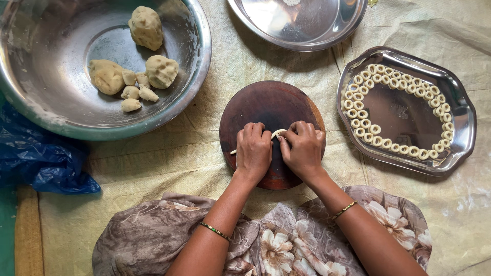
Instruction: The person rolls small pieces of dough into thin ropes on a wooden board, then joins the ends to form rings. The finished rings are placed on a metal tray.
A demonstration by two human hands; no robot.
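Head view: both hands are pressed side by side on a round dark wooden board laid on a pale cloth sheet. A thin dough rope is pinned under them; the left hand is laid flat over it, palm down, with a short end seen sticking out at its left edge. The right hand is curled, fingertips pinched on the rope's other end between the two hands. A large steel bowl with dough lumps is seen upper left, well apart. A scalloped steel tray lined with small dough rings is placed right of the board. An empty-looking round steel plate is seen at top. A blue plastic bag is seen at left.
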